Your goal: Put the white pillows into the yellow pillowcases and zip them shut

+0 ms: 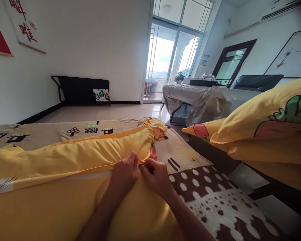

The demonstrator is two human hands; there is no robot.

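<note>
A large yellow duvet cover [52,207] with printed carrots is spread over the bed in front of me, a long fold of it bunched up along the far side. My left hand [124,172] is closed in a pinch on the cover's edge. Right beside it, my right hand [156,177] also pinches that edge, fingers pressed together. Between the fingertips shows a small dark bit [140,165], too small to tell apart, possibly a zipper pull. The fabric inside both pinches is mostly hidden. A red carrot print [153,151] lies just beyond the right hand.
Beneath the cover lies a patterned beige and brown blanket [193,187]. Yellow carrot-print bedding [253,124] is piled at the right. Farther back stand a plastic-covered table [188,89], a dark chair [258,82] and a black folded panel [82,89] against the wall.
</note>
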